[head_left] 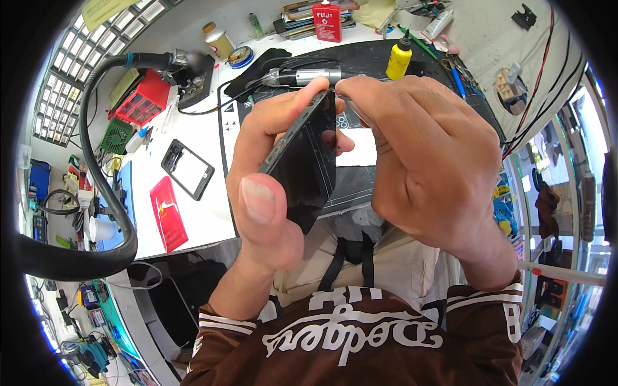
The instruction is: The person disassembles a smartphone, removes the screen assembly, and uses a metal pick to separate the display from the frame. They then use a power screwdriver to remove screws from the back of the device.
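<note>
Right hand (438, 161): curled, knuckles up, fingertips against the far end of the phone; whether they pinch it or some thin piece there is hidden by the fingers.
Left hand (250, 157): grasping the phone, thumb by the near end of its edge, fingers wrapped along the far part.
Stray fingertip: shows past the phone's right side; which hand it belongs to is hard to say.
Surface (215, 222): smooth and white, curving away to the left and far side.
Mat (367, 53): matte black with pale printed lines, largely covered by the hands.
Wall rack (71, 55): far left, a grid of small pale compartments; contents too small to make out.
Bent arm (96, 128): thick black tube on the left, its lower end running out toward the dark rim.
Red box (143, 100): angular plastic, far left; its contents are unclear.
Phone (310, 170): flat slab tilted up on edge between the hands, glossy dark face, duller grey rim.
Phone frame (188, 168): dark rectangle lying left of the hands, white across the middle.
Red packet (168, 212): flat, shiny, near the frame.
Silver tool (302, 77): metal cylinder beyond the hands, partly covered.
Red can (327, 24): flat-sided, far edge; opaque, contents hidden.
Yellow bottle (400, 59): black pointed nozzle, far right; fill level hidden.
Jar (219, 42): brown cap, yellowish body, far left.
Round tin (241, 56): low, blue-rimmed, near the jar.
</note>
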Demonstrator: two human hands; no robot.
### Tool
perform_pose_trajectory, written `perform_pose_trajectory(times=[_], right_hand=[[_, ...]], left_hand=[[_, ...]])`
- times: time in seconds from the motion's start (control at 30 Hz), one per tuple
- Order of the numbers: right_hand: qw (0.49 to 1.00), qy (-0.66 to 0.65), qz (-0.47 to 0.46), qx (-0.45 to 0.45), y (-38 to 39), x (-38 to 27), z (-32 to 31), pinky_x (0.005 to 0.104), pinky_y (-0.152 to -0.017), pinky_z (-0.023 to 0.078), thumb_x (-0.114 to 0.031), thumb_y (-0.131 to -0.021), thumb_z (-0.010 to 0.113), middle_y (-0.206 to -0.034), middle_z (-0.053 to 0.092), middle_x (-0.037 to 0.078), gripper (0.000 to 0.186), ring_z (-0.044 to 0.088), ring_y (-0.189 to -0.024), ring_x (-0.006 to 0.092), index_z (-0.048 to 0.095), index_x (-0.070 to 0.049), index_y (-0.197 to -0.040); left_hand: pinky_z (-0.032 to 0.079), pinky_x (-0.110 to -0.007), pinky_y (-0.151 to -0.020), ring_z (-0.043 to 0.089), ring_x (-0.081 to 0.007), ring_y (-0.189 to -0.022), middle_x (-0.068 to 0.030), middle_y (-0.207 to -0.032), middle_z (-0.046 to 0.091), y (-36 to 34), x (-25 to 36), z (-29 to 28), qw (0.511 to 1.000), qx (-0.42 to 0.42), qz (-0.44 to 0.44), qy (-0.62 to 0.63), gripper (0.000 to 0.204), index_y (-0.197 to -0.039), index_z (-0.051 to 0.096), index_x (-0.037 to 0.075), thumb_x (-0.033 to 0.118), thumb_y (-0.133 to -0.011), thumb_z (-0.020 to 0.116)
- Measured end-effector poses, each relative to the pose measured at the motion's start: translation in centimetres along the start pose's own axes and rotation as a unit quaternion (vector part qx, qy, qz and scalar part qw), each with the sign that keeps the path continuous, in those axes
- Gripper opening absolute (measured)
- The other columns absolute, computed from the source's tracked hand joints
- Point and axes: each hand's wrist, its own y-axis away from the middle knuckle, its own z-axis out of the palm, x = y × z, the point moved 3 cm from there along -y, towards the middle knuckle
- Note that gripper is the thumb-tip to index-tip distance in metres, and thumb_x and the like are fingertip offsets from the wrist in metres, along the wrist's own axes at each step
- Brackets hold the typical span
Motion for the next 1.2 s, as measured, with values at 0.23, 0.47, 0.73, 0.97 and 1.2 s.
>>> perform_pose_trajectory(times=[0.23, 0.47, 0.73, 0.97, 1.2], right_hand=[[0.999, -0.017, -0.001, -0.03, -0.2, 0.4, 0.6, 0.0385, -0.066, 0.056, 0.019, -0.076, 0.065, -0.088, 0.075, 0.014, 0.042, 0.072, -0.076, 0.0334, 0.074, -0.001, -0.112], [0.994, -0.029, 0.03, -0.1, -0.6, 0.4, 0.5, 0.0381, -0.067, 0.055, 0.013, -0.085, 0.067, -0.083, 0.072, 0.014, 0.028, 0.071, -0.075, 0.0326, 0.075, 0.0, -0.109], [0.995, 0.017, 0.038, -0.091, -0.6, 0.4, 1.7, 0.0382, -0.067, 0.055, 0.011, -0.086, 0.068, -0.083, 0.072, 0.015, 0.028, 0.071, -0.075, 0.0318, 0.075, -0.001, -0.11], [0.996, 0.031, 0.038, -0.076, -0.2, 0.9, 3.1, 0.0375, -0.068, 0.056, 0.016, -0.082, 0.067, -0.084, 0.072, 0.016, 0.034, 0.072, -0.077, 0.0325, 0.074, 0.001, -0.112], [0.996, -0.032, 0.018, -0.085, -0.5, 2.0, 3.5, 0.0351, -0.064, 0.053, 0.012, -0.089, 0.068, -0.08, 0.071, 0.014, 0.023, 0.07, -0.071, 0.0292, 0.075, 0.003, -0.108]], left_hand=[[0.055, -0.037, -0.097, 0.068, -0.0236, -0.106, -0.0203, -0.135, 0.061, 0.1, -1.0, -1.1, 1.0, -0.02, 0.003, 0.011, 0.104, -0.148, 0.051, -0.005, 0.085, -0.098, 0.039], [0.056, -0.04, -0.097, 0.07, -0.0273, -0.109, -0.0225, -0.137, 0.06, 0.1, -3.3, -2.2, 0.991, -0.043, 0.012, 0.127, 0.104, -0.147, 0.049, -0.006, 0.085, -0.099, 0.034], [0.056, -0.04, -0.097, 0.07, -0.0262, -0.108, -0.0193, -0.134, 0.062, -0.5, -4.4, -2.4, 0.99, -0.029, -0.001, 0.134, 0.101, -0.148, 0.051, -0.004, 0.084, -0.098, 0.04], [0.055, -0.037, -0.096, 0.069, -0.0232, -0.106, -0.0177, -0.132, 0.064, -1.0, -4.5, -2.0, 0.996, -0.008, 0.014, 0.09, 0.091, -0.147, 0.054, -0.003, 0.076, -0.102, 0.043], [0.057, -0.038, -0.093, 0.07, -0.0239, -0.103, -0.0187, -0.13, 0.064, -1.0, -5.5, -3.2, 0.994, -0.036, 0.007, 0.104, 0.092, -0.146, 0.055, -0.005, 0.076, -0.102, 0.042]])
